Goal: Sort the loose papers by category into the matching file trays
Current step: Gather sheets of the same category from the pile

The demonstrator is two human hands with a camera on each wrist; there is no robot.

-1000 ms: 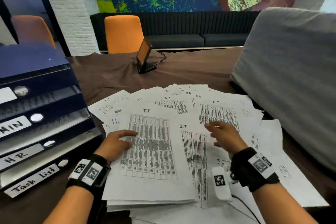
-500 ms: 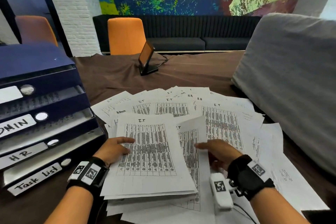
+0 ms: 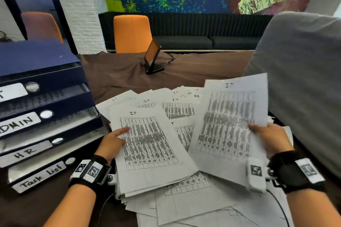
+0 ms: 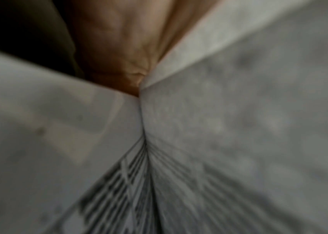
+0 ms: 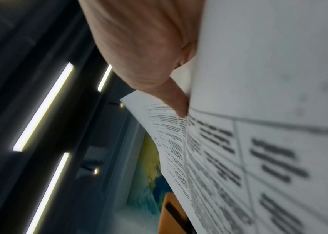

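Lifted clear of the spread since a second ago, one IT sheet (image 3: 228,129) now hangs tilted above the loose papers (image 3: 177,110), pinched at its right edge by the right hand (image 3: 271,140). Left hand (image 3: 112,142) grips the left edge of an IT stack (image 3: 149,145), thumb on top. Both hands are well apart. File trays (image 3: 46,116) marked ADMIN, HR and Task List stand left on the desk (image 3: 129,75).

Both hands (image 3: 114,142) (image 3: 271,140) raised, fingers pinching.
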